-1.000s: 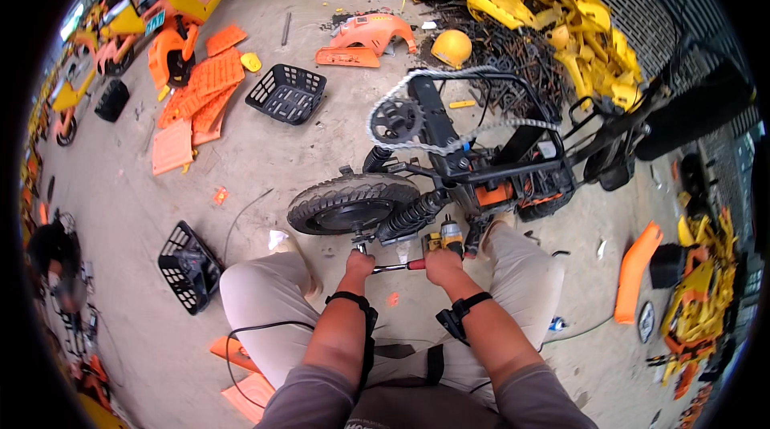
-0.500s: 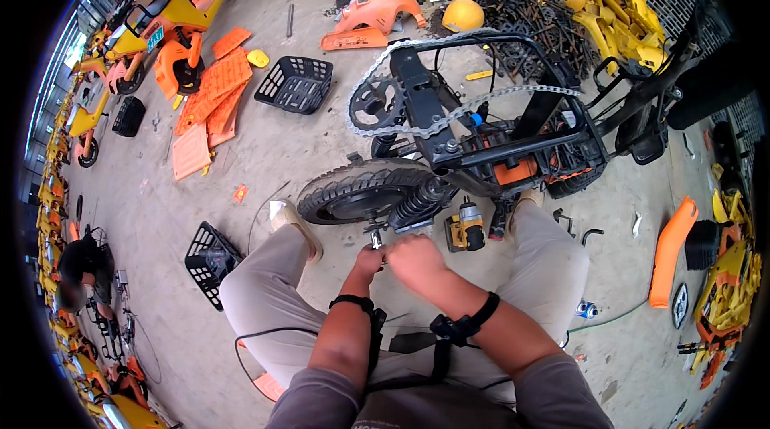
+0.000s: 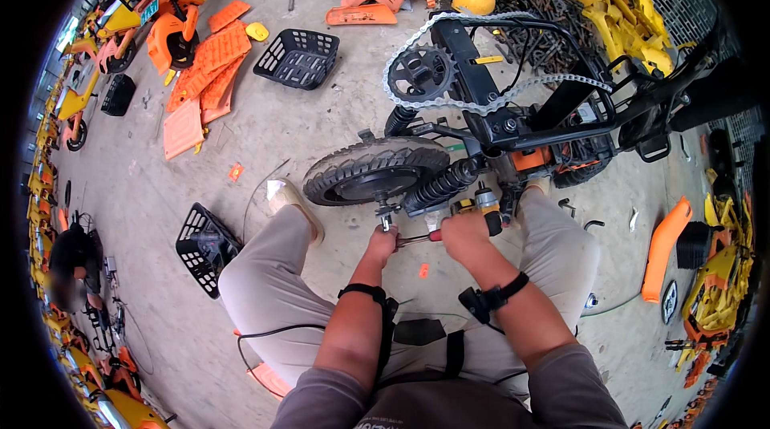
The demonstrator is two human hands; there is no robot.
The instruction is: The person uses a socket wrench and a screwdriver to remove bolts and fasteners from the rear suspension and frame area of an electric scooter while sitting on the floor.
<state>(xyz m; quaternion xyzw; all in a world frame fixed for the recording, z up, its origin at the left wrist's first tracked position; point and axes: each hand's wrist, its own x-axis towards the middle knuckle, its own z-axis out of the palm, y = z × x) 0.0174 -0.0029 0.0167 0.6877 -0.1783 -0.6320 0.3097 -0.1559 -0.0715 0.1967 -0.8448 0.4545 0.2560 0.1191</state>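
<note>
In front of me an electric bike frame [image 3: 481,100] rests with its wheel [image 3: 377,172] toward me, shock absorber [image 3: 445,186] beside it. My left hand [image 3: 382,243] is closed just below the wheel's axle end, against a small silver metal piece [image 3: 387,222]; what its fingers hold is mostly hidden. My right hand [image 3: 468,236] is wrapped round the red handle of a screwdriver [image 3: 434,235]. The thin shaft points left and reaches my left fingers. A yellow-and-black power drill [image 3: 486,200] stands just beyond my right hand, partly covered by it.
A loose chain [image 3: 481,108] drapes over the frame. Black baskets [image 3: 297,58] lie on the floor to the left, near orange panels [image 3: 208,72]. Yellow panels and dark metal parts are heaped at the back right. Another person [image 3: 74,269] is at the far left.
My hands were together at the axle end; now the right hand has moved off to the right, and the screwdriver shows between them. The view has shifted slightly.
</note>
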